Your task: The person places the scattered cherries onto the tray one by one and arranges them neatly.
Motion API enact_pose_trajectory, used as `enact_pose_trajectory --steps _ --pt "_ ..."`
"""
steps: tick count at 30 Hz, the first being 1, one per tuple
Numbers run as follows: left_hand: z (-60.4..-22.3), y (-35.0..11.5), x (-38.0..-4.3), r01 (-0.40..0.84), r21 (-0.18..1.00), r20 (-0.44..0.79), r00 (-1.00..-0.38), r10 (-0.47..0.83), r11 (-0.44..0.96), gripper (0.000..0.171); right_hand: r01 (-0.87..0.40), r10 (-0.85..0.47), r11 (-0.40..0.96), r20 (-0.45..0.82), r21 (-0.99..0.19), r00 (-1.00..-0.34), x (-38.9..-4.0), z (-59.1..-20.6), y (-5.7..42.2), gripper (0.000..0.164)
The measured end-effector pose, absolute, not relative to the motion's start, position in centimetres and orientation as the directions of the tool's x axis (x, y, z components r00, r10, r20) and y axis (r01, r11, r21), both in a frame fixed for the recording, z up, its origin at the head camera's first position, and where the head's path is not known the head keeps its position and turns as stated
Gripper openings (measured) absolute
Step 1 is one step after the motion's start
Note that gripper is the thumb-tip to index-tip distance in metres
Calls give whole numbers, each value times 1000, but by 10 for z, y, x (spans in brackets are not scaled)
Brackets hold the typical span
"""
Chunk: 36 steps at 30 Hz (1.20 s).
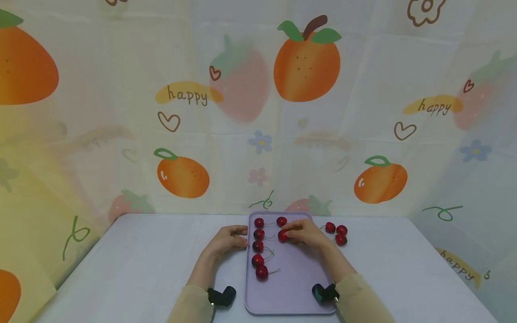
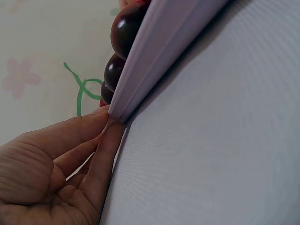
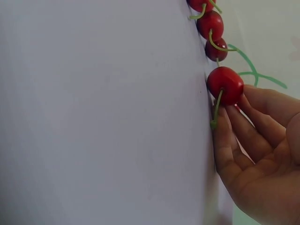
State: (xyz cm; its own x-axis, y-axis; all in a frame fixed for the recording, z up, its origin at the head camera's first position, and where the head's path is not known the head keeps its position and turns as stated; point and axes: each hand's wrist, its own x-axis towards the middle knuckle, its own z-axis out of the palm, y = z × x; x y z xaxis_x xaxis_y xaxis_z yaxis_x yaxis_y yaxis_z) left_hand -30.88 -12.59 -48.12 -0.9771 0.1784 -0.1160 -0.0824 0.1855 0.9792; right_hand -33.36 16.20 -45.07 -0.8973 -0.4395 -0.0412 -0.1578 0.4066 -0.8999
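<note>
A: Count?
B: Ten cherries [image 1: 261, 272]. One tray [image 1: 291, 291], lower centre of frame: five in left column, one top right; three outside, to the right.
A: Grip?
B: Right hand [image 1: 308, 233] pinches tenth cherry [image 1: 282, 236], below top-right one; left hand [image 1: 225, 237] pinches tray's left side.

- Backdrop [image 1: 363, 67], left of centre: word "happy" [image 1: 187, 95], brown handwriting style, on a yellow patch [image 1: 161, 95].
- Backdrop, toward its right edge: second "happy" [image 1: 434, 107], brown, on a second yellow patch [image 1: 409, 109].
- Backdrop, beyond the desk's [image 1: 404, 269] right edge: third "happy" [image 1: 456, 269], slanting downward, on a third yellow patch [image 1: 477, 280].
</note>
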Motion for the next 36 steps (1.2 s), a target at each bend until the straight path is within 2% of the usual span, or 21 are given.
enact_pose_trajectory --steps 20,25,36 --pt "-482 -126 -310 -79 979 -113 -978 177 189 53 -87 -352 402 -66 -912 -934 -332 -449 173 34" --pt "-483 -126 -310 -81 980 -114 -977 178 182 53 -107 -345 409 -44 -906 -938 -330 -445 183 36" --pt "-481 -127 -310 -77 982 -110 -976 189 174 53 -129 -328 330 15 -935 -945 -326 -432 217 39"
